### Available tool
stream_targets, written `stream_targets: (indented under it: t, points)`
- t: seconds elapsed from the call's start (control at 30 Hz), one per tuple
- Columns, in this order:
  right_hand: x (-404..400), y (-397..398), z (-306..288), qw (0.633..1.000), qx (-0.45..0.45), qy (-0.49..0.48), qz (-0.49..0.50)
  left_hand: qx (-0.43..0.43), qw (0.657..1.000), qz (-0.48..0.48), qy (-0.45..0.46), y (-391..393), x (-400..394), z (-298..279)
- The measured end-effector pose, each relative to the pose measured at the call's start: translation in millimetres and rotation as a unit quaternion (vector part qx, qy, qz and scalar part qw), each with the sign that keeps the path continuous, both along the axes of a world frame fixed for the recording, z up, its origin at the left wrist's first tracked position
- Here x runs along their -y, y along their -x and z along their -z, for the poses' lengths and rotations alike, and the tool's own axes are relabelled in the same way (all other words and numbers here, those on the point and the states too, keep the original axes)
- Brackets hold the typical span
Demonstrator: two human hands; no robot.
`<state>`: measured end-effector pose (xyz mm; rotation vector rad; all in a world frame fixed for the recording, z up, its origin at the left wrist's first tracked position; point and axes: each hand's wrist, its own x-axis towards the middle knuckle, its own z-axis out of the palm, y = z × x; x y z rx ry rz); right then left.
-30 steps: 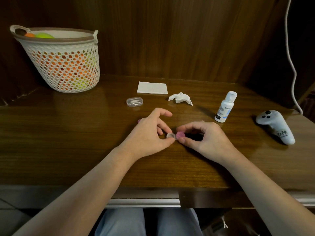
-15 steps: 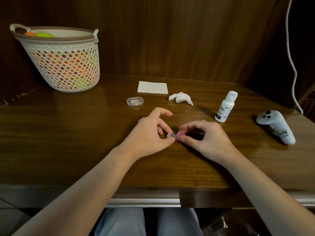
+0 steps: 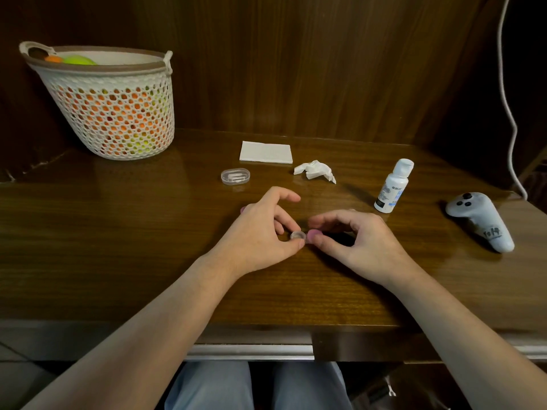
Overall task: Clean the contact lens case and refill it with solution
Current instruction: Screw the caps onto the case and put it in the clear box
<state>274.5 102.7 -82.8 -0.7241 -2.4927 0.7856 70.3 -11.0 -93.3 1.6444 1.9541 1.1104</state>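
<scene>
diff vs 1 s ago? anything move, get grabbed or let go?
Almost nothing. The right hand keeps pinching the pink cap beside the clear well of the lens case, which the left hand still holds. Nothing let go. Bottle, tissue and basket unmoved.

On the tabletop [image 3: 118,232] I count 1 woven basket [image 3: 118,113] with at least 2 balls showing over its rim, 1 orange [image 3: 53,58] and 1 green [image 3: 79,60]. There is 1 folded white napkin [image 3: 265,152], 1 crumpled tissue [image 3: 315,171], 1 small clear oval box [image 3: 235,176], 1 white solution bottle [image 3: 393,186] and 1 grey controller [image 3: 479,220]. Between my 2 hands, left [image 3: 260,232] and right [image 3: 358,241], sit 1 clear lens case cup [image 3: 297,235] and 1 pink cap [image 3: 313,233]. 1 white cable [image 3: 506,96] hangs at the right.
</scene>
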Motion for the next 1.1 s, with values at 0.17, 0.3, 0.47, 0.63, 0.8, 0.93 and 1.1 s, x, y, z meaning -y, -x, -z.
stream_targets:
  t: [0.17,0.3,0.47,0.63,0.8,0.93,1.1]
  points:
    - [-1,5,0,1.000,0.007,-0.016,0.015,0.000,1.000,0.003,-0.001,0,1,0]
    - [-2,3,2,1.000,-0.006,-0.004,0.012,0.002,1.000,0.003,-0.001,0,1,0]
    - [-3,1,2,1.000,-0.015,0.026,-0.001,0.003,1.000,0.007,-0.001,0,2,-1]
    - [-8,-1,5,0.999,-0.012,0.031,-0.009,0.000,1.000,0.005,-0.003,0,2,-1]
    - [-13,0,1,0.999,-0.003,0.028,-0.037,-0.004,1.000,0.002,-0.006,0,2,0]
    - [-16,1,-4,0.998,0.006,0.038,-0.053,-0.003,1.000,0.002,-0.006,0,2,0]
    - [-21,1,-9,0.996,0.033,0.047,-0.070,0.002,1.000,0.002,-0.005,0,2,0]
